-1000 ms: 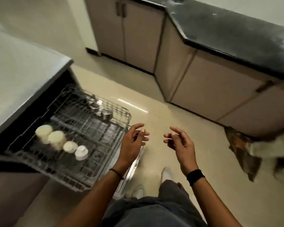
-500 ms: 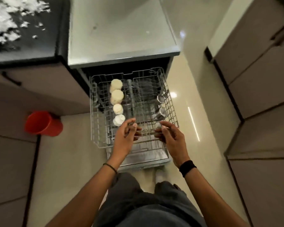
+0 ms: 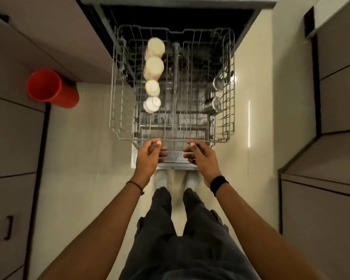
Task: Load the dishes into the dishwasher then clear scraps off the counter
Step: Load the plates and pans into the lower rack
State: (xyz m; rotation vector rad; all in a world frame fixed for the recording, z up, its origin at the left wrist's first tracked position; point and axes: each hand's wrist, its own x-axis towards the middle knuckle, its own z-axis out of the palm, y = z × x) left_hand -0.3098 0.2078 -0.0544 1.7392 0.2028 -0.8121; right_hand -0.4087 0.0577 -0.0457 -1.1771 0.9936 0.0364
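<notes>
Bare left hand [image 3: 150,156] and right hand [image 3: 202,156], both at the near rim of the pulled-out wire rack [image 3: 117,110], fingers curled, thumb tips at the front wire; cannot tell whether either actually grips the rack or just hovers at it. Thin dark band on left wrist [image 3: 134,184], black wristband on right wrist [image 3: 219,182]. Grey metal rack is slid fully out of the dishwasher [image 3: 182,15] over the open door [image 3: 146,164], whose edge shows just below the hands. Inside rack, left side: four cream-white cups [image 3: 153,87] upside down in one row running front to back, two bigger at the far end, two smaller nearer. Right side: two steel cups [image 3: 217,93] lying near the rack wall, blurred. Middle of rack bare wire, dark central bar running lengthwise. One red bin [image 3: 51,89] on the floor left of the rack, against the cabinets, well apart from hands. Beige cabinets both sides, pale glossy floor, person's dark trousers and light socks right below the door edge
</notes>
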